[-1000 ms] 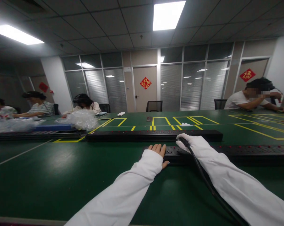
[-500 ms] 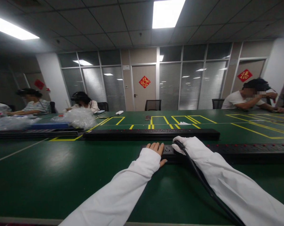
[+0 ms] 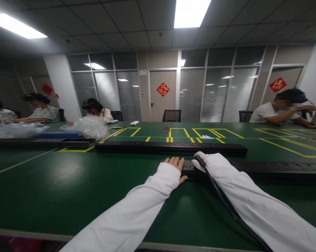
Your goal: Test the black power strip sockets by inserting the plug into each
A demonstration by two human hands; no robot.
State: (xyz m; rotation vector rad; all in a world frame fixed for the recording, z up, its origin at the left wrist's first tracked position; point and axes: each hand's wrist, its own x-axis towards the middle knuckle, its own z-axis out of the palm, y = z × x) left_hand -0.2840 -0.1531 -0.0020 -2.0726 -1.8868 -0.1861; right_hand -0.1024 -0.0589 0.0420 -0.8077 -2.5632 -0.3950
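My left hand (image 3: 177, 164) is bare and lies flat on the left end of a long black power strip (image 3: 265, 169), fingers stretched over its top and thumb against its front side. My right hand (image 3: 203, 160), in a white glove, is closed round the end of a thick black cable (image 3: 227, 208) right on top of the same strip, a hand's width from my left hand. The cable runs back along my right sleeve to the lower right. Whatever is at the cable's tip is hidden under the glove.
A second long black power strip (image 3: 160, 147) lies just beyond on the green table (image 3: 69, 189). Yellow tape outlines (image 3: 207, 134) mark the far side. Clear plastic bags (image 3: 91, 127) and more strips sit at left. Other people sit at far left and far right (image 3: 281, 112).
My gloved right hand has drawn back slightly with the cable, from near the far strip onto the near one. My left hand has stayed on the strip's end.
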